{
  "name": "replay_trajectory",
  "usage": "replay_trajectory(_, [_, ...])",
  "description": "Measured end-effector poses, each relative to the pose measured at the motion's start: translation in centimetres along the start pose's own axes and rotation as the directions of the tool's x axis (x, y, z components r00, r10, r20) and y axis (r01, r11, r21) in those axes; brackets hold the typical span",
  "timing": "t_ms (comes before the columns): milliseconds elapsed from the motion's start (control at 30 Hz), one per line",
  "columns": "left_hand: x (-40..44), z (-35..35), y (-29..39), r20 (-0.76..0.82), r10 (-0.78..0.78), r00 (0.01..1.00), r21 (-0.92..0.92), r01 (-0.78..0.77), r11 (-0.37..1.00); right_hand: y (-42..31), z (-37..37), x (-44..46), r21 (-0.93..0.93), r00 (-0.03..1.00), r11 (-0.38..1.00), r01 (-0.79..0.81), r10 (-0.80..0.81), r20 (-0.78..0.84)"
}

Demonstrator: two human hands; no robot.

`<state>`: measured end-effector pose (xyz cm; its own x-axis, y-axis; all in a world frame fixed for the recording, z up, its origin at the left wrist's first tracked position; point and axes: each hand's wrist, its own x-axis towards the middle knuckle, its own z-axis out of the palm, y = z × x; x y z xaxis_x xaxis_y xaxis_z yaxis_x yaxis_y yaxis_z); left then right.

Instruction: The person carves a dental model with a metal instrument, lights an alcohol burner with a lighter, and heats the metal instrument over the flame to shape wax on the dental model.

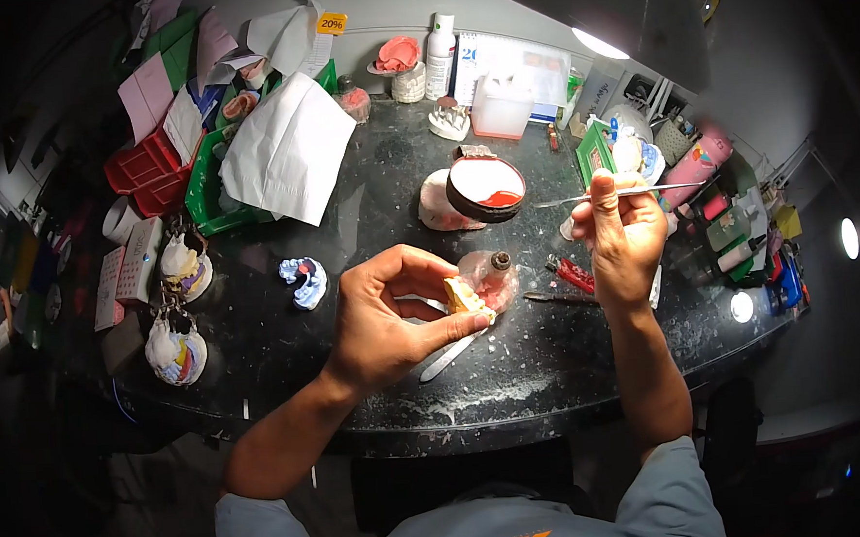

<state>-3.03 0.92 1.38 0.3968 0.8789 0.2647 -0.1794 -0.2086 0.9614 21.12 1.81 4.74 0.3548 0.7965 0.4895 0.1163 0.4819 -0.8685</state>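
Note:
Between thumb and fingers of my left hand [394, 314] is a small yellowish dental model [466, 304], held over the dark table. Just beyond it stands a glass burner [489, 278] with a dark metal top, partly hidden by the hand and model. My right hand [626, 234] is raised to the right, its fingers closed on a thin metal tool [592, 198] whose tip points left. That tip is near a round dark tin [486, 186] with white and red material inside. A white spatula [451, 357] lies below the model.
Plaster models on articulators [175, 350] stand at the left, near a blue and white model [303, 282]. Green trays [215, 207] with papers are at the back left. A red-handled tool [572, 273] and a dark knife [560, 298] lie right. A lamp [611, 6] hangs above.

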Motion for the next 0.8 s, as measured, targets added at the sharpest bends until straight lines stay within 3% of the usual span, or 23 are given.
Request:
replay_trajectory(167, [0.2,0.2,0.0,-0.004,-0.072,0.997,-0.024,0.072,0.997,0.9,0.1,-2.9,0.090,0.992,0.989,-0.113,0.107,0.069])
replay_trajectory(267, [0.2,0.3,0.0,0.004,-0.102,0.995,-0.034,0.102,0.994,0.9,0.2,-3.9,0.096,0.986,0.987,-0.126,0.114,0.118])
replay_trajectory(633, [0.2,0.4,-0.2,0.043,-0.110,0.993,-0.024,0.111,0.994,1.9,0.8,-4.1,0.111,0.995,0.989,-0.097,0.095,0.023])
replay_trajectory(800, [0.1,0.4,-0.3,0.074,-0.102,0.992,-0.100,0.109,0.989,1.0,0.6,-4.6,0.148,0.989,0.982,-0.114,0.098,0.111])
